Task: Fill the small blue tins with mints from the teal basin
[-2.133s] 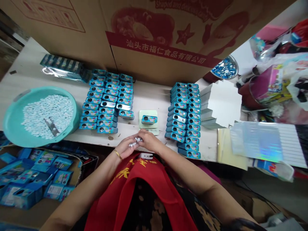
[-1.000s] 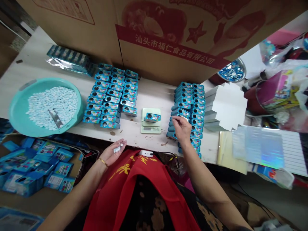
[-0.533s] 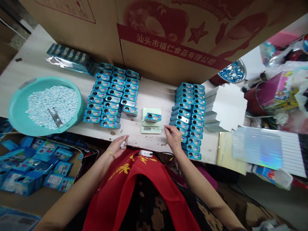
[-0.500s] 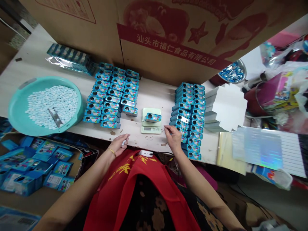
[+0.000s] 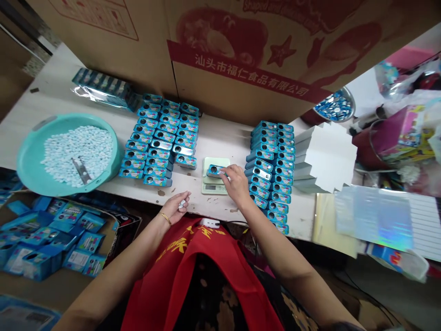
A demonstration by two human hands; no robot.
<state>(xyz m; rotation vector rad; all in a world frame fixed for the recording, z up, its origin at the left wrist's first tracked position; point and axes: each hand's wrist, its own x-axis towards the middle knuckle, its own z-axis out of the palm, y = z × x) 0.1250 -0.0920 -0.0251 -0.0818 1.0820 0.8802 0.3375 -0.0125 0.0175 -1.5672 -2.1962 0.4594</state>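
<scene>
On scale (image 5: pixel 224 162): 1 tin (image 5: pixel 214 170), right hand (image 5: pixel 236 185) touching | left hand (image 5: pixel 174 207) cupping pellets (image 5: pixel 182 204)

Glossy boxes (image 5: pixel 156 181), smooth plastic basin (image 5: pixel 29 161), matt cardboard carton (image 5: pixel 213 92)

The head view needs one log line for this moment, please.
left hand: holding white pieces | right hand: at blue box | blue box: on scale

We record a red apron (image 5: pixel 217 248) bearing yellow characters (image 5: pixel 179 245), worn over a black garment (image 5: pixel 203 301) printed with brownish flowers (image 5: pixel 225 317), a thin gold-coloured bracelet (image 5: pixel 166 218) round the left wrist, both forearms bare, and a small white piece (image 5: pixel 209 223) at the apron's far edge, unidentified.
</scene>
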